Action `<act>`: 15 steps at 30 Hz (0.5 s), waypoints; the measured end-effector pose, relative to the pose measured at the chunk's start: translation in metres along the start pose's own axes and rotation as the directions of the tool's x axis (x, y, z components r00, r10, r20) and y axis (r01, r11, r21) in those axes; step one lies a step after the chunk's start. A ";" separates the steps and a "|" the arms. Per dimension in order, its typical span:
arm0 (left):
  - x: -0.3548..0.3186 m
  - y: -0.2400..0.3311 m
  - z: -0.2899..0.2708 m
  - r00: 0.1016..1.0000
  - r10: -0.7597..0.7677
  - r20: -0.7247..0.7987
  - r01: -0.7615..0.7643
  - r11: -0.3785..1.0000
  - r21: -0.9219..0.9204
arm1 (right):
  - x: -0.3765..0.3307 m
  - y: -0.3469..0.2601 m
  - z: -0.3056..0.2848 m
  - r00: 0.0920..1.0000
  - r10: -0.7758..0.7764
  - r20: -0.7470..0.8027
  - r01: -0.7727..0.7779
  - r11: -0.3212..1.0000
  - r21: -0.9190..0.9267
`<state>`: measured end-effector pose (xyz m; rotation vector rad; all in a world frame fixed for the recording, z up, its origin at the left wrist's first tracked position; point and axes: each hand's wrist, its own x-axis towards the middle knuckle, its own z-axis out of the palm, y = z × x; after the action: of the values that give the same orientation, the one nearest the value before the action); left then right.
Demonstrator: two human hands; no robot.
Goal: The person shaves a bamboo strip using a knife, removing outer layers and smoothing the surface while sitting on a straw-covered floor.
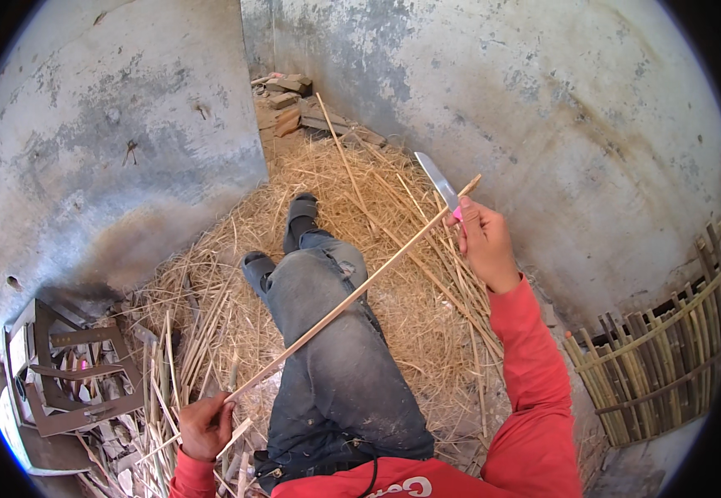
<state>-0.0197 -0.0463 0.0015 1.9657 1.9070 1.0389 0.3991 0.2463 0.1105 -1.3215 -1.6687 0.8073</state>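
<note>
While the left hand (205, 426) gripped one end of a thin, straight cane (352, 292) slanting over the lap, the right hand (485, 242) clasped a flat steel knife (439, 183) against its far end, above loose straw (427, 307).

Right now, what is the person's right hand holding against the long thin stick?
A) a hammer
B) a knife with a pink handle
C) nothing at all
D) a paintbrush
B: the right hand grips a knife with a pink handle, its blade against the far end of the stick, which the left hand holds at the near end.
</note>
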 end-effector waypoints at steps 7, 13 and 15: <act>-0.007 -0.018 -0.021 0.995 -0.022 -0.092 0.030 0.996 0.089 | 0.013 0.027 -0.009 0.957 -0.152 -0.245 0.092 0.967 -0.239; -0.056 -0.072 -0.070 0.993 -0.103 -0.065 0.114 0.972 0.205 | 0.013 0.035 -0.010 0.959 -0.143 -0.244 0.057 0.943 -0.327; -0.072 -0.091 -0.082 0.964 -0.266 0.033 0.262 0.961 0.094 | 0.013 0.031 -0.011 0.960 -0.140 -0.244 0.049 0.937 -0.345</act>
<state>-0.1351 -0.1267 -0.0167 1.6988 2.1499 0.8427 0.4210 0.2664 0.0911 -1.4912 -1.6849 0.2750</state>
